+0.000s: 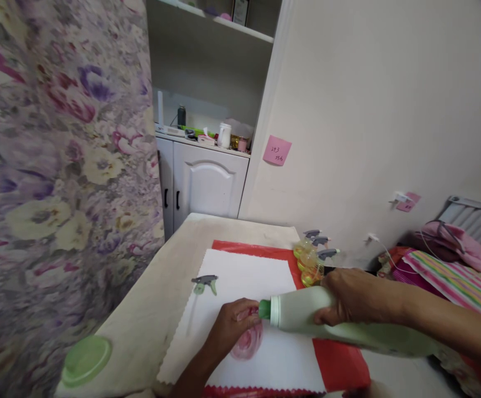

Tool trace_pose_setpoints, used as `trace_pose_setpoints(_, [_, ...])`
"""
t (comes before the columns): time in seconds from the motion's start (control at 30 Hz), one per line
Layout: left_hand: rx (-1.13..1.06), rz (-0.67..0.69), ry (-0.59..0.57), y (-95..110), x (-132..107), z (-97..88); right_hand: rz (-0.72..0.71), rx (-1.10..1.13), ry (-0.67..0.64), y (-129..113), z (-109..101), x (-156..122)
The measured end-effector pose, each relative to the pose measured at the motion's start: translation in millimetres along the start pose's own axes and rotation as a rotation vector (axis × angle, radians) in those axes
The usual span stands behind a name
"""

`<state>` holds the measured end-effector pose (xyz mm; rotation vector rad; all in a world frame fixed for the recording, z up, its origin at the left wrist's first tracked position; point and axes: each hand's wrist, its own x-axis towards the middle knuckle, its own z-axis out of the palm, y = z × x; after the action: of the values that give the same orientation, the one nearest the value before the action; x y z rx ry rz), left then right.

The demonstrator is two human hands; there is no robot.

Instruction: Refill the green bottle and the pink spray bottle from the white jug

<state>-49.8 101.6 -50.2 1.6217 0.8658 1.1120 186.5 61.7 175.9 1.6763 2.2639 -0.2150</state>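
Note:
My right hand (354, 296) grips a large pale green bottle (306, 316) that lies tipped on its side, its dark green spout pointing left. My left hand (234, 326) is closed round a small clear pink bottle (248, 340) standing on a white cloth (248, 276), directly under the spout. A grey and green spray head (205, 283) with its tube lies loose on the cloth to the left. The cloth rests on a red sheet (339, 367).
Three small yellow spray bottles (310, 257) stand at the table's far right by the wall. A green cap (86, 359) lies at the near left corner of the beige table (169, 276). A flowered curtain hangs left; a white cupboard stands behind; bedding lies right.

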Motion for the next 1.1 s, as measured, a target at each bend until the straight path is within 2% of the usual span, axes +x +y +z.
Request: trace_pose_setpoints(1.1, [0.013,0.003,0.001,1.1,0.2,-1.3,0.006,0.002,0.0,-3.2,-2.2,0.4])
